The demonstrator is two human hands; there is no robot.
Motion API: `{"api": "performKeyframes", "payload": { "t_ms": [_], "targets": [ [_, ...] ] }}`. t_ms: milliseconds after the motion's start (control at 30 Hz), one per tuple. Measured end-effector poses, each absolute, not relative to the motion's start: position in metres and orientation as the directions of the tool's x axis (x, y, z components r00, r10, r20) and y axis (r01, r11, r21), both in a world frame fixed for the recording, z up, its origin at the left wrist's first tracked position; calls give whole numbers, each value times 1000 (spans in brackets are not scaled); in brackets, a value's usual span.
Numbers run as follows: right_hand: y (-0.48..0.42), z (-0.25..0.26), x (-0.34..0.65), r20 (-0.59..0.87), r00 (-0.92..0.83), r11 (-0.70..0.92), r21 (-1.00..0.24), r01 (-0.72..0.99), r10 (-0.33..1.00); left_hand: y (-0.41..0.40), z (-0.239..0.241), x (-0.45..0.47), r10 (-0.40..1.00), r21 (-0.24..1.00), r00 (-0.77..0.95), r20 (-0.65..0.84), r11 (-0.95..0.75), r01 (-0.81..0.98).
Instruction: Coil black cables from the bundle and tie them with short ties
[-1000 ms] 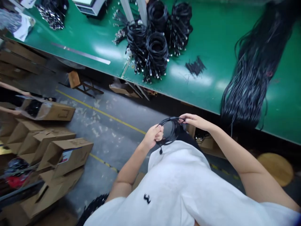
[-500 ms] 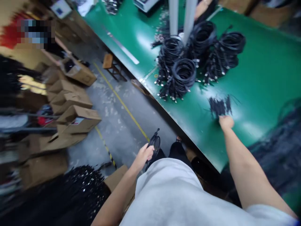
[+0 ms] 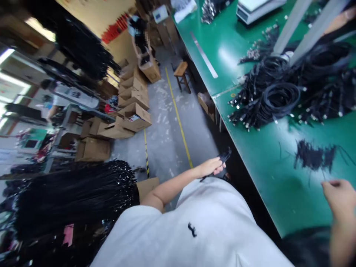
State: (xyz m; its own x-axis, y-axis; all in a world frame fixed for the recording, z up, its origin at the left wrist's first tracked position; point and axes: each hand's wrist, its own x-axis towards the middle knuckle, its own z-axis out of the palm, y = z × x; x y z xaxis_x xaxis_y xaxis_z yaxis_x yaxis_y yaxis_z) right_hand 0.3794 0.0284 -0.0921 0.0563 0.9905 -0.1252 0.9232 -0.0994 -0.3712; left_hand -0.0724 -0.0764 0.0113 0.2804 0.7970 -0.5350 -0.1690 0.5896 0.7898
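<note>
My left hand is closed around a small coiled black cable, held over my lap beside the edge of the green table. My right hand hovers low over the table at the right, fingers curled in a pinch; what it holds is too small to make out. Just beyond it lies a little heap of black ties. Farther back on the table sit piles of coiled black cables with metal plugs.
A large bundle of loose black cables lies at my left. Open cardboard boxes line the grey floor past a yellow line. A wooden stool stands by the table. Another person is far back. A scale sits at the table's far end.
The view has swung left. My right hand has pulled back from the heap of ties toward me. My left hand still grips the coiled cable.
</note>
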Motion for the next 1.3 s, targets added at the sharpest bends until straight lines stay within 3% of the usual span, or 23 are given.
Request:
{"api": "performKeyframes", "payload": {
  "t_ms": [33,67,167,267,367,467,533,600,767,833,933,1000,1067,1167,1300],
  "targets": [
    [24,-76,367,-225,342,-409,-463,786,912,-77,12,-74,792,792,309,-526,589,-160],
    [21,-63,354,-267,498,-554,-558,618,825,-78,12,-75,793,804,330,-512,578,-142],
    [4,-49,322,-276,579,-594,-647,479,767,-77,10,-78,809,849,375,-452,519,-96],
    [-44,-51,277,-350,412,-511,-766,391,841,-77,14,-75,802,872,433,-411,485,-72],
    [-106,-47,207,-502,40,-498,-838,222,864,-83,25,-68,781,889,498,-377,456,-42],
    [-134,-35,140,-596,-199,-622,-775,-113,778,-91,30,-63,742,896,571,-351,443,-25],
    [-128,-27,113,-573,-257,-628,-703,-333,778,-96,28,-61,711,869,607,-355,490,-65],
    [-114,-21,101,-523,-257,-580,-689,-435,813,-101,23,-59,699,827,615,-363,547,-133],
    [-103,-22,103,-466,-206,-509,-786,-350,861,-110,12,-56,762,765,519,-387,580,-281],
    [-109,-24,104,-383,-173,-413,-890,-192,907,-112,11,-57,787,761,464,-406,573,-304],
    [-116,-20,105,-165,-185,-130,-974,184,969,-113,13,-61,838,844,370,-400,495,-207],
    [-116,-13,107,35,-227,138,-879,457,973,-113,14,-64,872,917,303,-385,400,16],
    [-110,-3,110,231,-356,414,-661,625,906,-113,14,-65,886,914,272,-375,305,268],
    [-95,9,114,320,-639,711,-399,579,700,-112,11,-63,885,874,290,-364,217,434],
    [-78,23,118,248,-852,883,-227,412,461,-115,12,-64,802,899,428,-418,295,324]
  ]
}}
